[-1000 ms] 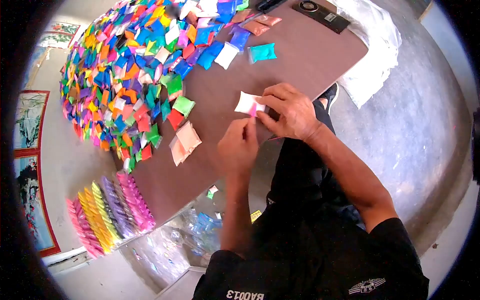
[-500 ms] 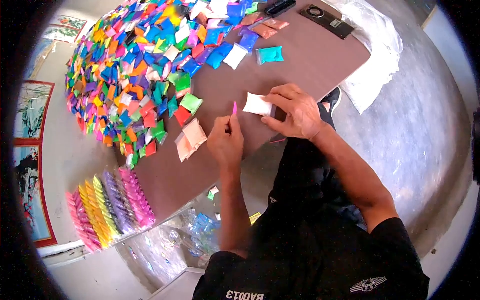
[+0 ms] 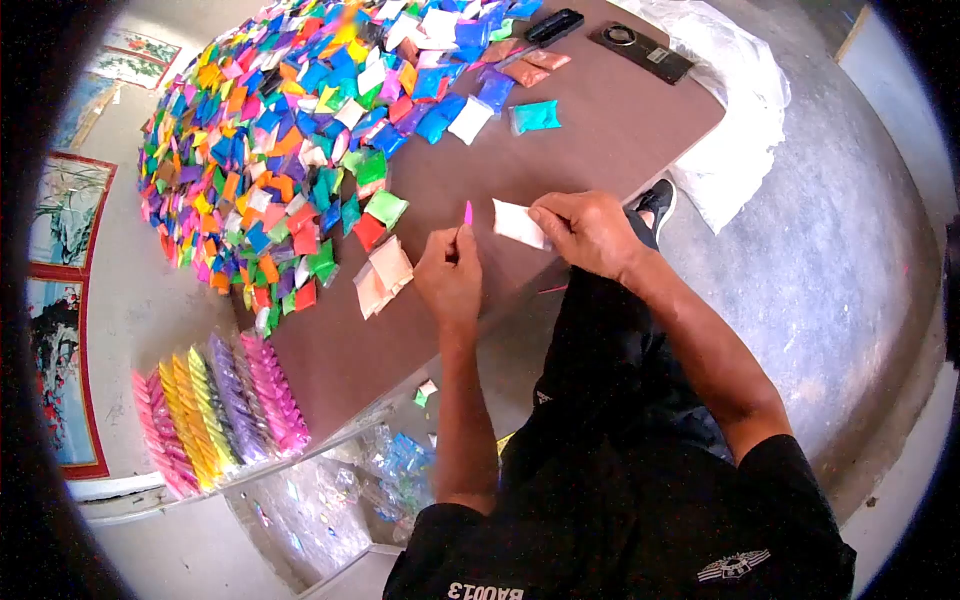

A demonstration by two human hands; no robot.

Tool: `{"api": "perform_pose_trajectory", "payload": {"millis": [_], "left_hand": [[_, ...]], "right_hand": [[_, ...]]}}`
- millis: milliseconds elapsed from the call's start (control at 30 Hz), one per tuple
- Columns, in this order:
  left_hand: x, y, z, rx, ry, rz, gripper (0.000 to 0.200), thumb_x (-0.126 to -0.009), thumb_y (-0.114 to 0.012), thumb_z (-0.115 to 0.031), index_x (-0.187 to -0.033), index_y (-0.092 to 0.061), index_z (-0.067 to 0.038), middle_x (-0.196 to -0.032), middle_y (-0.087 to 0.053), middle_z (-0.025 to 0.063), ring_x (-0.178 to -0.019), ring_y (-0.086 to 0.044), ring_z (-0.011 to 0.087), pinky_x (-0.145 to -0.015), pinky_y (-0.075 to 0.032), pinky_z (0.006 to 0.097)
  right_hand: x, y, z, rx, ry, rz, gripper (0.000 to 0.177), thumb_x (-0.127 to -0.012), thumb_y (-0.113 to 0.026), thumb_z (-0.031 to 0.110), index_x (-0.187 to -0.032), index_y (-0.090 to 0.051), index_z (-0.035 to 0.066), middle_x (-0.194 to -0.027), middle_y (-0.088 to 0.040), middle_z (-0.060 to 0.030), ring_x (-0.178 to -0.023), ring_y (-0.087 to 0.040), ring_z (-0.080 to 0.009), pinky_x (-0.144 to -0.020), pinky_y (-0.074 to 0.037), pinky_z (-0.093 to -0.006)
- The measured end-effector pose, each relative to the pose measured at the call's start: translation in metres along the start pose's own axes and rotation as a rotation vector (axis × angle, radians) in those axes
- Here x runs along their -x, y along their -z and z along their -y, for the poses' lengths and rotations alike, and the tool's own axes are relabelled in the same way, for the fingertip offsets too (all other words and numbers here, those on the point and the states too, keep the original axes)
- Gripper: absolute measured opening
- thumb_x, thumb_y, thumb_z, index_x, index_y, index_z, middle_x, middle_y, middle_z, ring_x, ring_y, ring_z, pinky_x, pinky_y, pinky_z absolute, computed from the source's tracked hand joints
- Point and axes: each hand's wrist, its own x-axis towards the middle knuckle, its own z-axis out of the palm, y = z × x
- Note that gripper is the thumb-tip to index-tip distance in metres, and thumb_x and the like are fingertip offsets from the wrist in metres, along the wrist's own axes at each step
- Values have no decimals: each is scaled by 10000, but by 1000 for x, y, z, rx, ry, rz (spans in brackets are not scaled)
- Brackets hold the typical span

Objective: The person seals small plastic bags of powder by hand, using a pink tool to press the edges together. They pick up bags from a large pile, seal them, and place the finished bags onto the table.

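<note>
My left hand (image 3: 449,274) is closed in a fist-like grip near the table's front edge, and a slim pink pointed piece (image 3: 468,213) sticks up from it. What kind of thing that is, I cannot make out. Opposite it, my right hand (image 3: 592,236) pinches the right end of a small white packet (image 3: 517,224) between thumb and fingers. The packet's left end points toward the pink piece, with a gap between them. Left of my left hand lie several stacked peach packets (image 3: 385,275). A teal packet (image 3: 535,117) lies farther back on the table.
A large heap of colourful packets (image 3: 290,150) covers the table's left and back. Strips of pink, yellow and purple packets (image 3: 225,410) lie at the near left corner. A black phone-like device (image 3: 645,52), a black object (image 3: 554,28) and white plastic sheeting (image 3: 735,130) are at the back right.
My right hand has shifted its hold, from fingers spread over the packet to a pinch at its right end. The packet has moved slightly toward me. My left hand has barely moved.
</note>
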Motion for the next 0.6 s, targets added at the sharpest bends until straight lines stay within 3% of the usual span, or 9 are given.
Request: {"api": "perform_pose_trajectory", "payload": {"millis": [100, 167, 367, 600], "left_hand": [[5, 2, -4, 38, 26, 4, 170, -957, -725, -153, -903, -699, 5, -742, -641, 23, -678, -555, 83, -635, -468, 284], [10, -2, -8, 104, 13, 63, 153, -953, -735, -147, -916, -708, -1, -753, -652, 23, -685, -563, 75, -634, -478, 280], [20, -22, -28, 169, -98, 157, 164, -949, -738, -134, -888, -687, 10, -736, -649, 63, -659, -574, 84, -610, -481, 289], [1, -14, -17, 43, -22, 191, 191, -953, -720, -140, -859, -669, 18, -744, -656, 80, -642, -564, 121, -639, -482, 302]], "right_hand": [[-3, -1, -8, 79, -63, 59, 172, -961, -665, 202, -1000, -724, 44, -878, -728, -157, -763, -704, -342, -698, -553, -408], [-7, -3, -9, 33, -154, 42, 194, -956, -645, 263, -962, -720, 84, -871, -730, -165, -812, -701, -393, -731, -555, -492], [-10, -9, -16, 73, -148, 11, 180, -939, -651, 244, -956, -711, 76, -872, -727, -169, -826, -697, -392, -738, -553, -488], [-8, -10, -14, 83, -71, -47, 132, -926, -653, 192, -916, -691, 65, -841, -708, -158, -797, -685, -389, -709, -541, -484]]}}
